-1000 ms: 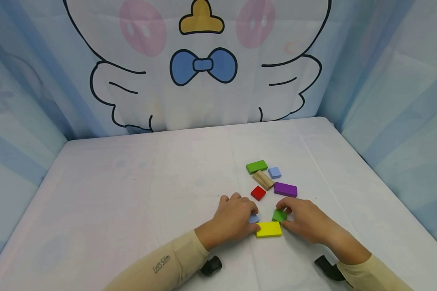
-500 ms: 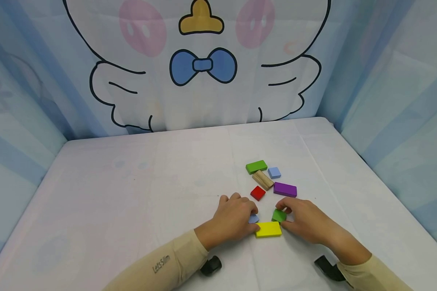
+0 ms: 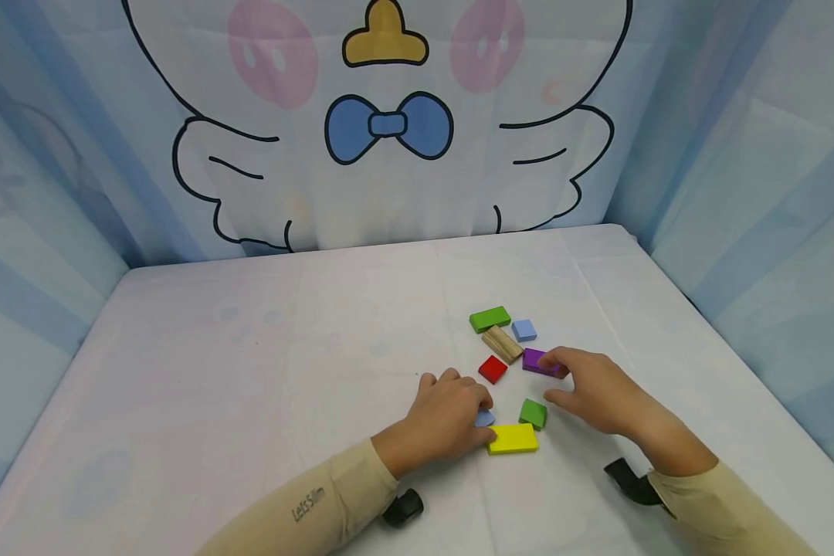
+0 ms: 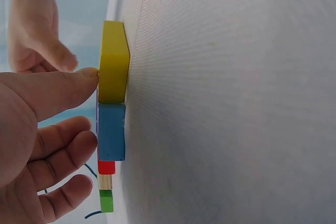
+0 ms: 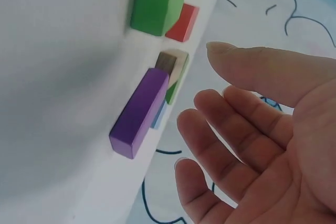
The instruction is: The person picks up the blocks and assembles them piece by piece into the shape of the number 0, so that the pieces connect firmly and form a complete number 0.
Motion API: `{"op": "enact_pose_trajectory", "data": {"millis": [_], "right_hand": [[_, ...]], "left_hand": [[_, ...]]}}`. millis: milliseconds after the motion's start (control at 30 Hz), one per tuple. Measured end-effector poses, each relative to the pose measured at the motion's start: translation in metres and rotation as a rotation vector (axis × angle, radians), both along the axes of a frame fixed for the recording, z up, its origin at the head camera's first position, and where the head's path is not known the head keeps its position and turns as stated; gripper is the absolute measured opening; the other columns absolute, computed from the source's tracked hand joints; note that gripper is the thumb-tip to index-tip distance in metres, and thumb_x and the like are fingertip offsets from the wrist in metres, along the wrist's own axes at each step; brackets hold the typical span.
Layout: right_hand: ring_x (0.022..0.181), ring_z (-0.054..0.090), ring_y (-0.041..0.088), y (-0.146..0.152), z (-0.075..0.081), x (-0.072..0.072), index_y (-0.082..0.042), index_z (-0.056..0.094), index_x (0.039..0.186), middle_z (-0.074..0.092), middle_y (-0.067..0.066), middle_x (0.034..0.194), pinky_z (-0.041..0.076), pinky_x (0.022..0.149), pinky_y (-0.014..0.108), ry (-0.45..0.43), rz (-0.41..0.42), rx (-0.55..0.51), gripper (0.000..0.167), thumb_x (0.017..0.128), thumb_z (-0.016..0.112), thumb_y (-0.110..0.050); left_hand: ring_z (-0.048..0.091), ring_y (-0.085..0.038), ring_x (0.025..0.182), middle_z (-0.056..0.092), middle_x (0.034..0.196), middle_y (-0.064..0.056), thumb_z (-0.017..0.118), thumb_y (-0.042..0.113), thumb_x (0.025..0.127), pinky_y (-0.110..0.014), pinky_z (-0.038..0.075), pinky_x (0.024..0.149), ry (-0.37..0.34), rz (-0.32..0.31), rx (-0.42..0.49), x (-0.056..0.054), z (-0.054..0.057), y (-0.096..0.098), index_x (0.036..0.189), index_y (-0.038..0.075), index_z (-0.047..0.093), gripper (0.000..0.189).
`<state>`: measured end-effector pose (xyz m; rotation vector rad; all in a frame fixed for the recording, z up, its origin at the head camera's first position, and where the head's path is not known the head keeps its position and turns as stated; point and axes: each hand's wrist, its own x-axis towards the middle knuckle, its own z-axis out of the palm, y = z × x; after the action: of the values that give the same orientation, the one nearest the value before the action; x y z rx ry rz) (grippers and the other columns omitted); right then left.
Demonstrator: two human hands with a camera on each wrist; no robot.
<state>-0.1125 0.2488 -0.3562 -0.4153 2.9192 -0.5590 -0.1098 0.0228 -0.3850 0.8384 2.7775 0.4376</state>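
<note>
My left hand (image 3: 448, 413) rests at the near blocks. Its thumb touches the edge of a yellow block (image 3: 513, 439), and its loosely bent fingers lie at a light-blue block (image 3: 484, 418), partly hidden under them. In the left wrist view the yellow block (image 4: 114, 62) and blue block (image 4: 111, 132) stand end to end. My right hand (image 3: 601, 391) is over the right end of a purple block (image 3: 537, 361), thumb and fingers spread apart. In the right wrist view a gap shows between its fingers and the purple block (image 5: 139, 114). A small green block (image 3: 533, 414) stands behind the yellow one.
Beyond the hands lie a red block (image 3: 493, 369), a bare wood block (image 3: 503, 344), a long green block (image 3: 489, 319) and a small light-blue block (image 3: 524, 330). All rest on a white-covered table (image 3: 250, 386), with printed curtains (image 3: 389, 193) around it.
My right hand has let go of the small green block and moved away from me to the purple block. My left hand and the blocks have stayed in place.
</note>
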Motion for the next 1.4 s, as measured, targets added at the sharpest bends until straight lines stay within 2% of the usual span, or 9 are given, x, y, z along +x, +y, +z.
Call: {"op": "enact_pose_trajectory", "data": {"millis": [367, 567, 667, 833, 1200, 1400], "right_hand": [[0.105, 0.06, 0.036, 0.004, 0.0, -0.023, 0.0, 0.059, 0.128, 0.064, 0.018, 0.117, 0.053, 0.087, 0.05, -0.029, -0.03, 0.0, 0.049, 0.086, 0.079, -0.016], [0.113, 0.058, 0.041, 0.005, -0.004, -0.034, 0.002, 0.058, 0.13, 0.063, 0.022, 0.123, 0.049, 0.093, 0.053, -0.067, -0.059, 0.002, 0.048, 0.089, 0.075, -0.015], [0.11, 0.059, 0.039, 0.005, -0.007, -0.038, 0.002, 0.059, 0.128, 0.063, 0.021, 0.122, 0.049, 0.094, 0.053, -0.084, -0.064, 0.014, 0.045, 0.089, 0.074, -0.012], [0.103, 0.06, 0.036, 0.006, -0.01, -0.042, 0.002, 0.061, 0.124, 0.065, 0.02, 0.115, 0.049, 0.093, 0.052, -0.102, -0.072, 0.038, 0.04, 0.089, 0.074, -0.01], [0.099, 0.061, 0.034, 0.008, -0.015, -0.044, 0.003, 0.062, 0.122, 0.066, 0.019, 0.111, 0.049, 0.093, 0.052, -0.084, -0.077, 0.046, 0.037, 0.089, 0.074, -0.009], [0.093, 0.062, 0.031, 0.009, -0.016, -0.044, 0.003, 0.062, 0.12, 0.067, 0.017, 0.106, 0.053, 0.088, 0.049, -0.086, -0.079, 0.036, 0.036, 0.089, 0.075, -0.011]], "left_hand": [[0.049, -0.014, 0.093, 0.066, 0.102, 0.009, 0.08, 0.042, 0.085, -0.034, 0.034, 0.076, 0.001, 0.004, -0.001, 0.0, -0.001, 0.001, 0.113, 0.021, 0.074, 0.036], [0.049, -0.014, 0.094, 0.066, 0.102, 0.009, 0.08, 0.042, 0.085, -0.034, 0.035, 0.077, -0.006, 0.008, -0.011, -0.001, -0.001, 0.001, 0.114, 0.021, 0.074, 0.037], [0.049, -0.014, 0.094, 0.066, 0.102, 0.009, 0.08, 0.042, 0.085, -0.034, 0.035, 0.077, -0.005, 0.006, -0.009, -0.001, -0.001, 0.001, 0.114, 0.021, 0.074, 0.036], [0.049, -0.014, 0.093, 0.066, 0.102, 0.009, 0.08, 0.042, 0.085, -0.034, 0.035, 0.076, -0.002, 0.002, -0.003, 0.0, 0.0, 0.0, 0.114, 0.021, 0.074, 0.036], [0.049, -0.013, 0.093, 0.066, 0.102, 0.009, 0.08, 0.042, 0.085, -0.033, 0.035, 0.076, -0.002, 0.001, -0.005, 0.0, 0.0, 0.0, 0.114, 0.021, 0.074, 0.036], [0.049, -0.013, 0.093, 0.066, 0.101, 0.01, 0.08, 0.043, 0.085, -0.034, 0.034, 0.076, 0.001, 0.004, -0.01, 0.0, 0.0, 0.001, 0.114, 0.021, 0.074, 0.036]]}}
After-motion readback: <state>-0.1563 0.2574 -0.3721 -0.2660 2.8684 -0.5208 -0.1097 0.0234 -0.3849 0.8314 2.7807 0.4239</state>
